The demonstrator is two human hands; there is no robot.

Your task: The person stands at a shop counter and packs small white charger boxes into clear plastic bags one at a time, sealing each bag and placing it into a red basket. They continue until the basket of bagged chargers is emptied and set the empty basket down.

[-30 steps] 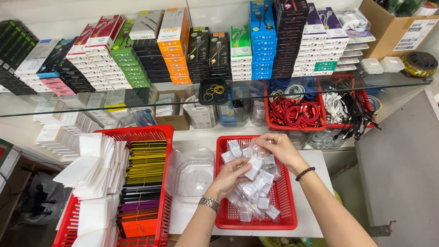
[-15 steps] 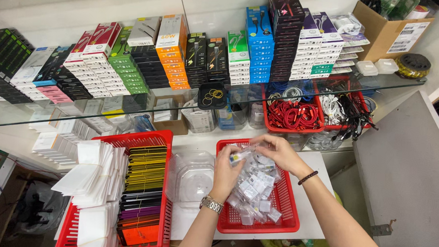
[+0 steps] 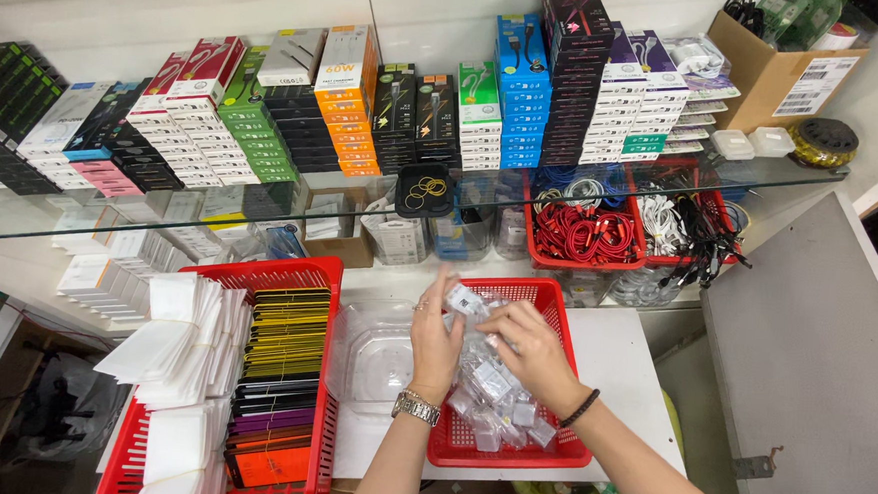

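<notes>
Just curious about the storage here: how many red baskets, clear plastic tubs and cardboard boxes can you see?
Red baskets: 4
Clear plastic tubs: 1
Cardboard boxes: 1
Total: 6

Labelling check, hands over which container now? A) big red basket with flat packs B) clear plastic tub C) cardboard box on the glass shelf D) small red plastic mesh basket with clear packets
D: both the left hand and the right hand hold small clear plastic packets above the small red plastic mesh basket; the clear plastic tub sits beside it, to its left.
</notes>
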